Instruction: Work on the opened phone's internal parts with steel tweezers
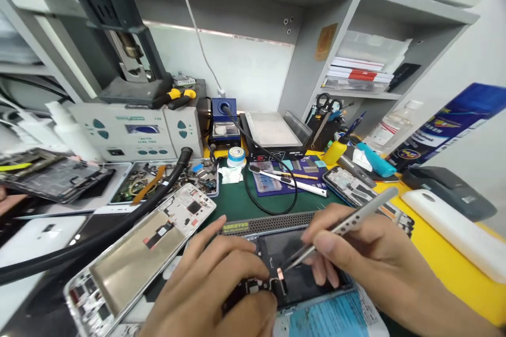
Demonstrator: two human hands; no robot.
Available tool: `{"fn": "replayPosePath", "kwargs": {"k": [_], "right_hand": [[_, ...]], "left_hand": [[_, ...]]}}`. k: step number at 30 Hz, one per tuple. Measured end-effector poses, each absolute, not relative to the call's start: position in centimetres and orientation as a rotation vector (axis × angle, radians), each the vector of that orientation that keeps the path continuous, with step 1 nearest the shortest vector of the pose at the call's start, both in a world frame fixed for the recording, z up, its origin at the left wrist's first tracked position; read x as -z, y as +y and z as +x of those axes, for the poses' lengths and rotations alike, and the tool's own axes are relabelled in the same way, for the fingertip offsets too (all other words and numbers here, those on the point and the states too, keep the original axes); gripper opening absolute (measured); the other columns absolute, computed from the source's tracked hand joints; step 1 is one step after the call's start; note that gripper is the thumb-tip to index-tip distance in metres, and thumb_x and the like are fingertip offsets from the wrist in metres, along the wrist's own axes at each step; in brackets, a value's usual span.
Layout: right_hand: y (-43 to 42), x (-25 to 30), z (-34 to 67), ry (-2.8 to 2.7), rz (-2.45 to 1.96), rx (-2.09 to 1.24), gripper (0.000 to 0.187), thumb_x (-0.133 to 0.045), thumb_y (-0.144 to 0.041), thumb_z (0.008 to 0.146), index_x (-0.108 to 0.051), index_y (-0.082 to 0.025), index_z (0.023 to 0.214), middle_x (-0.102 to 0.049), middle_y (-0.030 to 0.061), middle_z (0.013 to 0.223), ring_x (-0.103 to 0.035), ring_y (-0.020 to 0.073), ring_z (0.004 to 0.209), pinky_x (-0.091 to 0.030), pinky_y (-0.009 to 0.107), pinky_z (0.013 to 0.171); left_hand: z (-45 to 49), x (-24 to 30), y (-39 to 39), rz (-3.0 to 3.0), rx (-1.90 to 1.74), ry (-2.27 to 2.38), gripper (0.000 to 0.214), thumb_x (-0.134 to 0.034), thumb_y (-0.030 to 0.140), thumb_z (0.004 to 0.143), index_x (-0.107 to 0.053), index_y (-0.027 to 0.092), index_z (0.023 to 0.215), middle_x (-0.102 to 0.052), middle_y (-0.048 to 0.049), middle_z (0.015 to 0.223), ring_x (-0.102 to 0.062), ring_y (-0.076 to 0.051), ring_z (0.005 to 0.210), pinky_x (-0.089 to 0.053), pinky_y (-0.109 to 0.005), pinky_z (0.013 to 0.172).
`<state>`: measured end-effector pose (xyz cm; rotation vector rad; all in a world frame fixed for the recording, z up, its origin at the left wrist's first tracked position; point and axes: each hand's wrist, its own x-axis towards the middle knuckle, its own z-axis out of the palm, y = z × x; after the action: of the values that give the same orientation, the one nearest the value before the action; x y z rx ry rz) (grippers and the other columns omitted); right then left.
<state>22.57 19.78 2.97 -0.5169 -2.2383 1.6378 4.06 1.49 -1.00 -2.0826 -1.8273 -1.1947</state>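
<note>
My right hand (356,258) pinches silver tweezers (348,224), whose tips touch a small copper-coloured part on an opened dark phone (296,274) lying on the mat. My left hand (213,284) rests on the phone's left end, fingers curled and pressing it down, thumb near the bottom edge. A blue sheet (328,316) lies under the phone's near side.
A silver phone frame (134,253) lies to the left beside a thick black hose (118,221). Behind are a parts tray (158,179), a soldering station (223,116), a heating plate (272,131), a solder-wire reel (236,157), a yellow bottle (335,151) and a white phone cover (454,231).
</note>
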Motion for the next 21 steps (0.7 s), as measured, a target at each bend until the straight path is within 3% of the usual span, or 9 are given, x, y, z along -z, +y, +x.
{"fn": "replayPosePath", "kwargs": {"k": [5,10,15,21], "right_hand": [[20.6,-3.1,22.5,-2.160,-0.537,-1.947,0.040,-0.070,-0.057,0.105,-0.069,-0.017,0.097,-0.069,-0.0012,0.067,-0.061,0.0094,0.058,-0.050,0.018,0.055],[20.6,-2.6,23.4,-2.200,-0.411,-1.954,0.040,-0.070,-0.057,0.105,-0.064,-0.019,0.091,-0.072,0.0009,0.079,-0.066,0.0100,0.062,-0.049,0.018,0.055],[19.5,-2.5,24.6,-2.544,-0.317,-1.552,0.043,-0.049,-0.056,0.112,-0.062,-0.024,0.087,-0.067,0.0005,0.080,-0.064,0.0157,0.071,-0.053,0.026,0.063],[18.6,-2.4,24.6,-2.628,-0.362,-1.235,0.026,-0.055,-0.041,0.108,-0.067,-0.028,0.088,-0.070,-0.0026,0.081,-0.068,0.0164,0.073,-0.054,0.027,0.067]], "left_hand": [[3.5,-0.3,0.8,-2.135,1.093,-1.869,0.028,-0.066,0.004,0.091,-0.074,0.029,0.097,-0.075,0.0046,0.104,-0.074,-0.012,0.106,-0.048,-0.041,0.127],[3.9,-0.7,0.8,-2.157,1.000,-1.909,0.025,-0.065,0.004,0.092,-0.073,0.026,0.101,-0.073,0.0014,0.108,-0.073,-0.012,0.106,-0.047,-0.042,0.128],[4.3,-0.8,0.9,-2.191,1.031,-1.908,0.024,-0.063,0.002,0.095,-0.071,0.024,0.101,-0.072,0.0015,0.106,-0.071,-0.011,0.108,-0.045,-0.037,0.128],[4.7,-0.4,1.3,-2.233,1.016,-1.802,0.026,-0.065,-0.001,0.092,-0.072,0.021,0.102,-0.074,0.0002,0.103,-0.071,-0.012,0.104,-0.043,-0.039,0.129]]}}
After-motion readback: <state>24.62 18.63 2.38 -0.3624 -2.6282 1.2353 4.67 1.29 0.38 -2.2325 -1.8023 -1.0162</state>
